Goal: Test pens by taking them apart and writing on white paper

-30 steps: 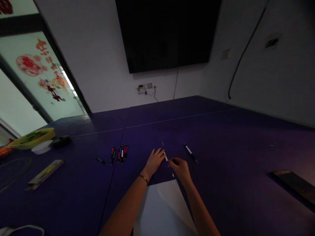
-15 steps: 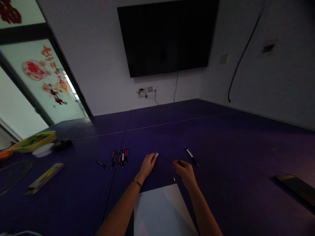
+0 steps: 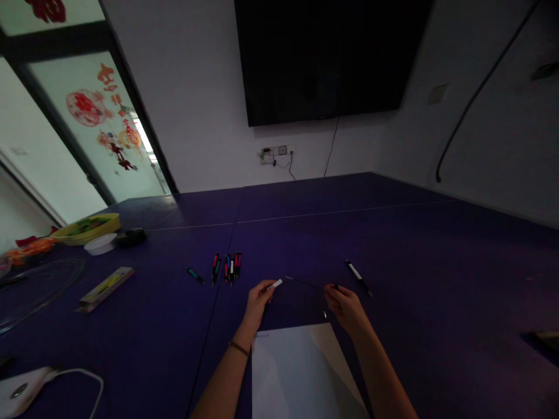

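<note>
My left hand [image 3: 257, 304] is closed around a white pen barrel [image 3: 276, 284], whose end sticks out past the fingertips. In a pinch, my right hand [image 3: 347, 306] holds a thin dark pen refill [image 3: 303, 283]. Its lighter tip points at the barrel across a small gap. A black piece [image 3: 336, 286] shows at the right fingers, its kind unclear. Below that hand lies a small shiny piece [image 3: 324, 315]. A white sheet of paper [image 3: 301, 366] is between my forearms. To the right rests a black-and-white pen [image 3: 358, 278].
Several coloured pens [image 3: 231, 269] lie in a group on the purple table [image 3: 419, 326], with a green-and-black pen [image 3: 195, 275] beside them. Farther left are a long box [image 3: 107, 288], a white lid-like dish [image 3: 101, 244] and a yellow basket [image 3: 111, 222]. A white device [image 3: 26, 387] with a cable sits front left.
A gap now shows between the refill tip and the white barrel, which were touching or nearly so. The barrel is tilted and more visible. The whole view has shifted left.
</note>
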Motion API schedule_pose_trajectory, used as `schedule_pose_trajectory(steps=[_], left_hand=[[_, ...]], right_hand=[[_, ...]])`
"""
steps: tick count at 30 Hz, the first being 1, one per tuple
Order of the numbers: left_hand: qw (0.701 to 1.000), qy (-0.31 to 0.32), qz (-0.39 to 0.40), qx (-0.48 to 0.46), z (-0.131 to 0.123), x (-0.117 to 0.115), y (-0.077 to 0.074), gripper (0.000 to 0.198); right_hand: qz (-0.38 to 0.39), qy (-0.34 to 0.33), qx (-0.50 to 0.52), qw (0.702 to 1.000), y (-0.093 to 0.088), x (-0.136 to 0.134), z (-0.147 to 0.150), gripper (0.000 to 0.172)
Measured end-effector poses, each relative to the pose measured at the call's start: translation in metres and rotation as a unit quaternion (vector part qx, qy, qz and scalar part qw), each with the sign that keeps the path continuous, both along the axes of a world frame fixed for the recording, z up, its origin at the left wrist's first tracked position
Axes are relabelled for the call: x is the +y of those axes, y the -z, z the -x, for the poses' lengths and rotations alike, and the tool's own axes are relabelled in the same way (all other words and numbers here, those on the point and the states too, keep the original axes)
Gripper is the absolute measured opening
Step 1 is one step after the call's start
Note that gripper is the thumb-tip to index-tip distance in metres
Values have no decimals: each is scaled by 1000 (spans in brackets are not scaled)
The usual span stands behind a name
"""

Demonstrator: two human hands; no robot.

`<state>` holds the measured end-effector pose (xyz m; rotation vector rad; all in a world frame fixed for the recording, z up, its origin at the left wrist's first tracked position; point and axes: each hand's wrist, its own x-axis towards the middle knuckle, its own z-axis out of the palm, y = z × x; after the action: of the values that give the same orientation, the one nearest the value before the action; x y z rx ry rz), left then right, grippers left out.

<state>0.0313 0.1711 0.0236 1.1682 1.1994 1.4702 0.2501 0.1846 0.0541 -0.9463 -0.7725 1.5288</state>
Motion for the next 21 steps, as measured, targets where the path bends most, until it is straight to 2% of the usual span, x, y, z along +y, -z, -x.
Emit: schedule_pose_trajectory(steps=[6,12,18,21], left_hand=[[999,13,-17,35,1,-2,-6,30],[996,24,-64,55,-1,0,-4,24],[989,93,-38,104,-9,-2,0,25],[988,106,-14,110,-11,-4,1,29]], right_hand=[[15,-16,-27,999,-3,-4,2,31],[-6,-21,-76,997,2,-3,1,29],[-75,-17,-229,970,-1,-4,9,22],[-110,-3,-278,954,-6,-6,14,19]])
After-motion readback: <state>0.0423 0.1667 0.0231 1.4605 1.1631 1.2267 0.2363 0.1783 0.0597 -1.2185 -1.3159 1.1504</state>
